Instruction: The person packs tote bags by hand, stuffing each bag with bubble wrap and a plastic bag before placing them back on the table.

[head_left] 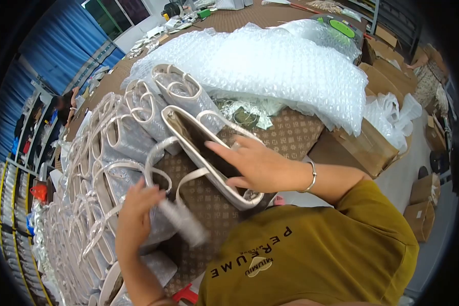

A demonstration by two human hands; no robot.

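Observation:
An open beige handbag with cream trim and handles lies on the patterned table in front of me. My right hand reaches into its open mouth, fingers spread against the inner lining; a bracelet sits on that wrist. My left hand grips a blurred, pale rolled packet just below the bag's handle.
A row of several wrapped handbags with cream handles fills the table's left side. A big heap of bubble wrap lies behind. Cardboard boxes stand to the right. A person sits far left by the shelves.

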